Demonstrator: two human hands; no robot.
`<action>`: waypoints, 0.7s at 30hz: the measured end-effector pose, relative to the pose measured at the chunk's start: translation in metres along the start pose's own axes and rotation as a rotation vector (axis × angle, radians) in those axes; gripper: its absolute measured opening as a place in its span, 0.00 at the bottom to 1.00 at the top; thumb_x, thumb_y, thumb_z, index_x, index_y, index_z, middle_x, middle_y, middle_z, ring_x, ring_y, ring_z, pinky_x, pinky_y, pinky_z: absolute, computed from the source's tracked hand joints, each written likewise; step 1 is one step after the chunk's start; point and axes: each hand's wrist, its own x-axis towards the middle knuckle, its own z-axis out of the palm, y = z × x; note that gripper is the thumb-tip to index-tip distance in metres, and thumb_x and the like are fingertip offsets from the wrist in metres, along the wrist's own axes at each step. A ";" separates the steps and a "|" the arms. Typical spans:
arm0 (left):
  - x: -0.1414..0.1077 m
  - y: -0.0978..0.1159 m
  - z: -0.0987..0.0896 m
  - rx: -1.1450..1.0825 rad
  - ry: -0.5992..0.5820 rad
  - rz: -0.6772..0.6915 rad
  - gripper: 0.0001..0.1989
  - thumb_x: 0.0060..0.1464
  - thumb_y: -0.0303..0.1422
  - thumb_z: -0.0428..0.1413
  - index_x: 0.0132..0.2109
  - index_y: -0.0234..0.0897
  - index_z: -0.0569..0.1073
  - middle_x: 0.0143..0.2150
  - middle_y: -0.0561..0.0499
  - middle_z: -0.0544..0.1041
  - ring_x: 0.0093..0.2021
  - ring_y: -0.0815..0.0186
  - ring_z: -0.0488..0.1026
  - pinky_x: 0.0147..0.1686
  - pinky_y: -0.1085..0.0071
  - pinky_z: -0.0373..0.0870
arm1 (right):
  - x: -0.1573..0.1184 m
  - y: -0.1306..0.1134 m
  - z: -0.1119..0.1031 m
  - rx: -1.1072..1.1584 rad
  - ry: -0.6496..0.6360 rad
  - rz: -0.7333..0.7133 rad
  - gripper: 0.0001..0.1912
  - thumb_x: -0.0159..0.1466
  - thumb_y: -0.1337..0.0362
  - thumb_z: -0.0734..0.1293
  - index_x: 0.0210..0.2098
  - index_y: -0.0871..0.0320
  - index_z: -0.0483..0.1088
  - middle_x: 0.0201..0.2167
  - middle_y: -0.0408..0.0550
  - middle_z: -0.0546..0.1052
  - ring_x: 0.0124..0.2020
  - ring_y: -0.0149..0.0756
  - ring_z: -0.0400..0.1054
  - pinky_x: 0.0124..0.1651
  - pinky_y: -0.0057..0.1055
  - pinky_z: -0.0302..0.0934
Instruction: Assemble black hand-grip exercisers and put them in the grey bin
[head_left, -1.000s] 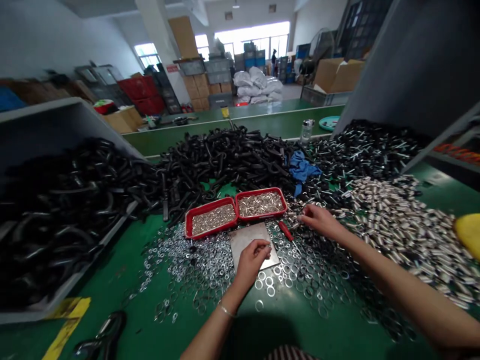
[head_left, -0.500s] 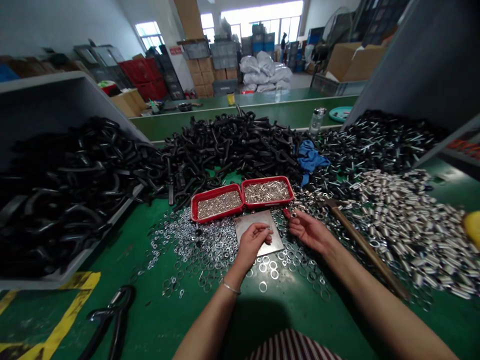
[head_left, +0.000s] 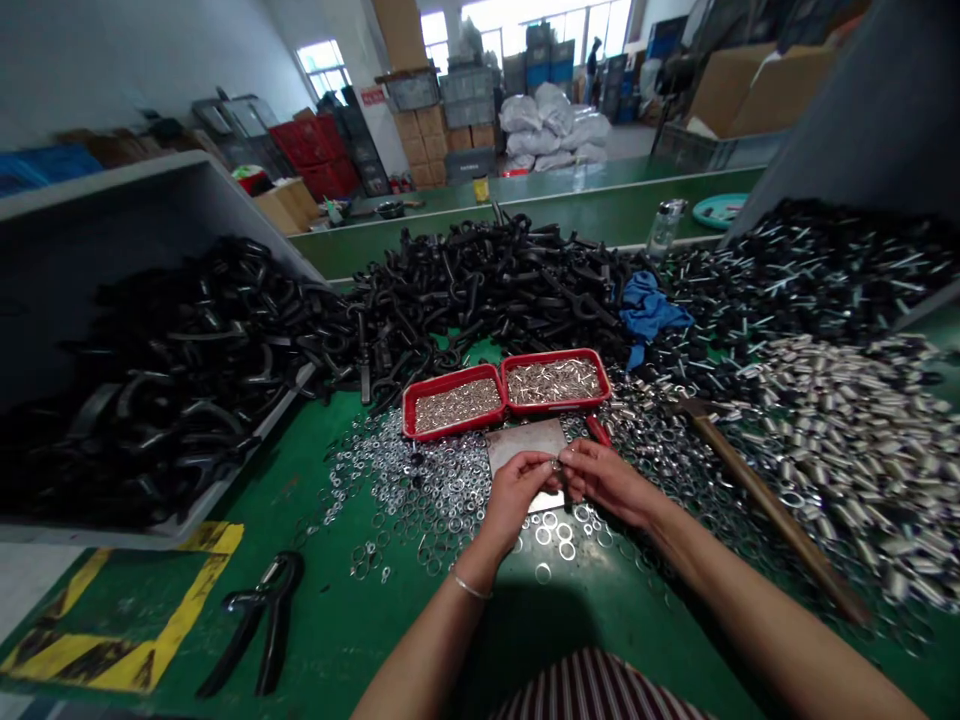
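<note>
green factory bench (head_left: pixel 315 610) is carrying scattered silver washers (head_left: pixel 405 490) while the left hand (head_left: pixel 514 497) and right hand (head_left: pixel 607 483) are angling inward, fingers (head_left: pixel 541 463) pinching a small silver washer (head_left: pixel 556 464) above a flat steel plate (head_left: pixel 523 444).

The left hand (head_left: pixel 516 497) and right hand (head_left: pixel 609 483) come together in front, both bare (left forearm (head_left: pixel 427 660) angled inward).
</note>
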 end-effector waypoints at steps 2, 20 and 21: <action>-0.005 0.003 -0.004 0.021 -0.009 0.015 0.15 0.56 0.40 0.62 0.45 0.33 0.76 0.34 0.48 0.80 0.34 0.66 0.77 0.41 0.68 0.74 | 0.001 0.003 -0.001 0.089 -0.014 0.095 0.17 0.58 0.59 0.77 0.33 0.59 0.67 0.26 0.41 0.72 0.25 0.27 0.68 0.28 0.25 0.64; -0.018 0.080 -0.110 1.143 0.175 0.541 0.11 0.67 0.34 0.50 0.53 0.38 0.71 0.51 0.44 0.75 0.54 0.61 0.71 0.57 0.61 0.68 | -0.005 0.000 0.045 -0.842 0.112 -0.321 0.19 0.64 0.46 0.67 0.46 0.51 0.72 0.44 0.53 0.79 0.41 0.46 0.77 0.44 0.39 0.71; -0.010 0.092 -0.137 1.198 0.279 0.508 0.11 0.67 0.32 0.49 0.53 0.38 0.71 0.52 0.44 0.75 0.54 0.61 0.71 0.58 0.62 0.68 | -0.006 0.005 0.044 -0.886 0.088 -0.307 0.19 0.64 0.45 0.66 0.46 0.52 0.72 0.45 0.54 0.80 0.43 0.47 0.76 0.45 0.40 0.71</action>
